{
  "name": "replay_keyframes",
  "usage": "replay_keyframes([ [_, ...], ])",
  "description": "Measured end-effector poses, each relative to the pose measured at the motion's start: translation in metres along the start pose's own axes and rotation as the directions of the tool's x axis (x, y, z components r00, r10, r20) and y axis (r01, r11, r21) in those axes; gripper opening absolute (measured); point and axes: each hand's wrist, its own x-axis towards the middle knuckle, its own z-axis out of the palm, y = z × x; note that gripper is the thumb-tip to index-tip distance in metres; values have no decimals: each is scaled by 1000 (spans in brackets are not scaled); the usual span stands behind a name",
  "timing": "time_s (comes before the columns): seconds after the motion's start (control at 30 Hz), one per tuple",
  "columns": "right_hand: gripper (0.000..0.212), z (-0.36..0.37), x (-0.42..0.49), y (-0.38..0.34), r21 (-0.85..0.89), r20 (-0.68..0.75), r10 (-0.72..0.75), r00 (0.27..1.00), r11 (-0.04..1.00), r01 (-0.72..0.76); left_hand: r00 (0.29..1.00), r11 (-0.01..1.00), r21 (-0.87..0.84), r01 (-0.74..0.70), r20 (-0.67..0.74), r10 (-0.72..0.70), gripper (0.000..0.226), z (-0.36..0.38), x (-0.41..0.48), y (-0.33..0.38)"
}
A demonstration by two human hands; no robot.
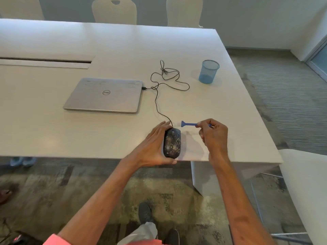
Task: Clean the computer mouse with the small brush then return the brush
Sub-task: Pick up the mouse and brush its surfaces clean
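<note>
A large white desk (pixel 53 131) fills the room, with three pale chairs (pixel 114 10) lined along its far side against a grey-green wall (pixel 247 18). Mottled grey-brown carpet (pixel 286 89) covers the floor. Another white seat (pixel 304 183) stands at right, near a glazed panel (pixel 321 59).

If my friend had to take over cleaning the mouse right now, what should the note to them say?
Left hand: holds the mouse steady at the table's near edge.
Right hand: pinches the small brush by its handle, bristles pointing left, just above the mouse, not touching.
Mouse is speckled with crumbs; its cable runs to the closed laptop.
Done: brush picked up.
Left: sweep the crumbs off, then return the brush, probably to the blue cup.
</note>
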Motion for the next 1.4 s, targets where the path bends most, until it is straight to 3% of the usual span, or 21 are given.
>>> replay_keyframes([
  [0.23,18,-28,-41,14,-111,14,-13,1000,994,15,999,1000,16,11,-41,-11,131,21,-40,18],
  [0.63,20,-43,-90,38,-250,-64,-51,997,968,34,990,991,57,-124,81,119,127,38,-80,18],
  [1.4,20,-29,-105,54,-451,-80,-50,996,893,8,996,994,72,-79,37,77,132,50,-87,26],
])
